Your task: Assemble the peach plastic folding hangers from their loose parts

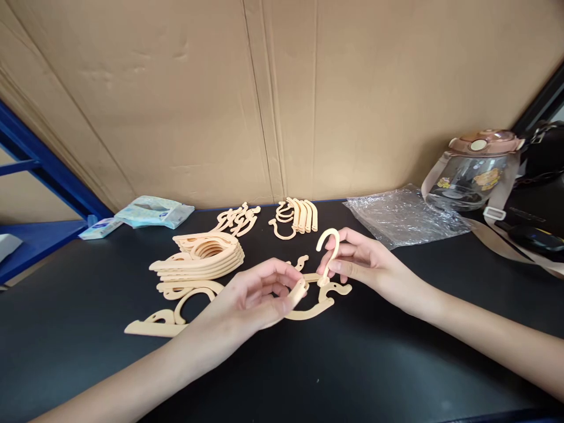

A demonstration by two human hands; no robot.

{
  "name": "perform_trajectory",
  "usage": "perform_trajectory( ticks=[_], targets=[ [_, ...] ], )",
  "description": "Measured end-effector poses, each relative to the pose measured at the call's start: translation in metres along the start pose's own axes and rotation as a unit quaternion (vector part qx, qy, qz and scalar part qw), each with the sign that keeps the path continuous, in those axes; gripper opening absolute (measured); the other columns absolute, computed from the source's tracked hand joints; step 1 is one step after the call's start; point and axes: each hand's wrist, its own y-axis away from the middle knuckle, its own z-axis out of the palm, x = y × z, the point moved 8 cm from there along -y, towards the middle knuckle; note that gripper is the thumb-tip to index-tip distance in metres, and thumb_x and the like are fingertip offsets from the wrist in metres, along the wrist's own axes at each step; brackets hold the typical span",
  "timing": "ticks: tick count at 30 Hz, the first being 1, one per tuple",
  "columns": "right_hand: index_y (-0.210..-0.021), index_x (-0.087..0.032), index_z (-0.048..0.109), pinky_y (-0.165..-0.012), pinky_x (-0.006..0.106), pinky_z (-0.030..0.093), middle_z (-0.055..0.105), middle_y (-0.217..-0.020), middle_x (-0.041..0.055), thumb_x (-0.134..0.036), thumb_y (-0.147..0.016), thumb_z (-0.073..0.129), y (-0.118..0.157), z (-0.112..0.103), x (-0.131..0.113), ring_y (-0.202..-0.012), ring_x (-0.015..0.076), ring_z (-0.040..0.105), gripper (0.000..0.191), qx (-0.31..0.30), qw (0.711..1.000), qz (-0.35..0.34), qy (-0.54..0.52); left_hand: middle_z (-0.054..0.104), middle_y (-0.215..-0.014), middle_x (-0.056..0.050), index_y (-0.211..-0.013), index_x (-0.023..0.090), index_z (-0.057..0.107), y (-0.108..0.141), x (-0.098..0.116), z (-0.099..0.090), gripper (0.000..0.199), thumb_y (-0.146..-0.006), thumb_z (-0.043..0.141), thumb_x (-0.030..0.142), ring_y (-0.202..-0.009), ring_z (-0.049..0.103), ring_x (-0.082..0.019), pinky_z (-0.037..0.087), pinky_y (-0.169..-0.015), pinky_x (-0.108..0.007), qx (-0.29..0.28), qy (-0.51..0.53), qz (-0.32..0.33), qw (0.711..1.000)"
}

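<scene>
My left hand (259,299) is closed on a cream plastic hanger arm (298,292), pinched between thumb and fingers. Between the thumb and fingers of my right hand (368,261) stands a cream hanger hook (336,249), its curve upward. The two pieces are close together; whether they touch I cannot tell. Loose curved hanger parts (314,311) lie on the table just under and between my hands. Left of my left hand is a stack of cream hanger pieces (198,267), with another piece (150,329) in front, partly hidden by my forearm.
Small hanger parts (240,219), more hooks (282,230) and a row of arms (305,215) lie at the back of the black table (352,376). A tissue pack (154,211) is at back left. Clear plastic wrap (405,214) and a strapped water bottle (476,176) are at right.
</scene>
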Motion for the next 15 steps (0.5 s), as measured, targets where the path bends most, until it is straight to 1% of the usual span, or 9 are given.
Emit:
perform_trajectory(
  ticks=[2, 3, 5, 7, 8, 10, 12, 15],
  targets=[
    [-0.098, -0.022, 0.047, -0.066, 0.026, 0.041, 0.066, -0.083, -0.0005, -0.025, -0.089, 0.061, 0.001, 0.002, 0.002, -0.073, 0.0115, 0.057, 0.016, -0.014, 0.998, 0.027, -0.055, 0.062, -0.105, -0.003, -0.104, 0.024, 0.063, 0.001, -0.001, 0.005, 0.022, -0.084, 0.063, 0.034, -0.091, 0.056, -0.016, 0.048, -0.076, -0.026, -0.018, -0.011, -0.001, 1.0],
    [-0.099, -0.023, 0.048, -0.066, 0.026, 0.04, 0.066, -0.083, -0.0008, -0.024, -0.088, 0.061, 0.002, 0.004, 0.003, -0.072, 0.0113, 0.057, 0.017, -0.025, 0.995, 0.042, -0.083, 0.061, -0.102, -0.003, -0.101, 0.023, 0.063, 0.002, -0.003, 0.009, 0.019, -0.085, 0.063, 0.035, -0.092, 0.056, -0.017, 0.047, -0.078, -0.026, -0.03, -0.017, -0.008, 0.999],
    [-0.102, -0.023, 0.048, -0.065, 0.025, 0.04, 0.065, -0.083, -0.0009, -0.023, -0.088, 0.063, 0.003, 0.009, 0.005, -0.071, 0.0109, 0.056, 0.02, -0.046, 0.989, 0.064, -0.127, 0.056, -0.087, 0.0, -0.088, 0.021, 0.06, 0.004, -0.006, 0.015, 0.017, -0.088, 0.06, 0.038, -0.083, 0.054, -0.014, 0.047, -0.074, -0.024, -0.046, -0.033, -0.027, 0.998],
    [-0.102, -0.022, 0.049, -0.066, 0.024, 0.04, 0.065, -0.084, -0.0005, -0.022, -0.087, 0.063, 0.004, 0.012, 0.006, -0.072, 0.0102, 0.056, 0.021, -0.056, 0.985, 0.072, -0.143, 0.048, -0.077, 0.003, -0.08, 0.02, 0.054, 0.007, -0.007, 0.022, 0.025, -0.091, 0.054, 0.042, -0.072, 0.051, -0.012, 0.046, -0.063, -0.02, -0.063, -0.044, -0.04, 0.996],
    [-0.103, -0.022, 0.049, -0.067, 0.024, 0.041, 0.065, -0.084, -0.0001, -0.022, -0.087, 0.064, 0.004, 0.012, 0.006, -0.072, 0.01, 0.056, 0.022, -0.057, 0.985, 0.075, -0.146, 0.047, -0.076, 0.003, -0.08, 0.02, 0.05, 0.009, -0.007, 0.026, 0.027, -0.092, 0.051, 0.044, -0.067, 0.05, -0.011, 0.045, -0.057, -0.019, -0.074, -0.048, -0.046, 0.995],
    [-0.105, -0.022, 0.049, -0.067, 0.024, 0.043, 0.065, -0.085, 0.0004, -0.022, -0.087, 0.064, 0.004, 0.013, 0.007, -0.072, 0.0104, 0.058, 0.024, -0.055, 0.984, 0.081, -0.149, 0.051, -0.077, 0.003, -0.082, 0.021, 0.047, 0.012, -0.007, 0.033, 0.028, -0.095, 0.043, 0.045, -0.056, 0.048, -0.009, 0.039, -0.047, -0.017, -0.097, -0.075, -0.052, 0.991],
    [-0.107, -0.022, 0.049, -0.066, 0.024, 0.044, 0.065, -0.084, 0.0008, -0.023, -0.086, 0.065, 0.004, 0.014, 0.008, -0.074, 0.0121, 0.061, 0.026, -0.056, 0.983, 0.086, -0.153, 0.056, -0.077, 0.004, -0.083, 0.021, 0.047, 0.014, -0.005, 0.038, 0.025, -0.097, 0.039, 0.04, -0.052, 0.046, -0.008, 0.035, -0.046, -0.018, -0.113, -0.142, -0.031, 0.983],
    [-0.11, -0.022, 0.049, -0.066, 0.024, 0.045, 0.066, -0.083, 0.0007, -0.021, -0.087, 0.064, 0.005, 0.018, 0.007, -0.075, 0.013, 0.062, 0.028, -0.073, 0.981, 0.084, -0.159, 0.059, -0.072, 0.004, -0.081, 0.021, 0.049, 0.013, 0.0, 0.04, 0.022, -0.098, 0.038, 0.031, -0.06, 0.051, -0.01, 0.037, -0.056, -0.02, -0.122, -0.241, 0.031, 0.962]
  ],
)
